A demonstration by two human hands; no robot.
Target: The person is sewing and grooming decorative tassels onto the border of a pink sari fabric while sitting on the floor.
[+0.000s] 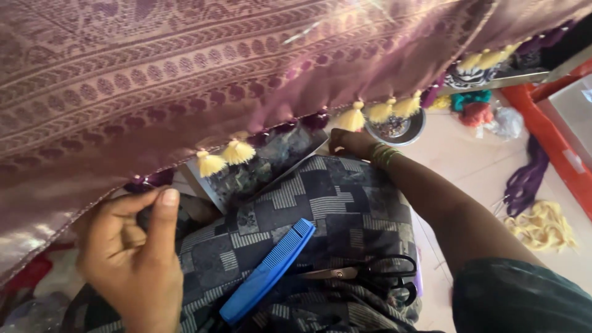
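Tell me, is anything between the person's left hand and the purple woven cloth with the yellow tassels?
Nothing visible. The left hand is right at the lower edge of the purple woven cloth, thumb raised beside it. The nearest yellow tassels hang just to its right.

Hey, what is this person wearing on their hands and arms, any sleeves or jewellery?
Both hands are bare, with no gloves. The right hand has a stack of thin green and gold bangles at the wrist, and a dark green sleeve covers the upper arm. The left hand shows no ring, bangle or sleeve.

Purple woven cloth (185, 74) draped overhead, yellow tassels (225, 154) edging it
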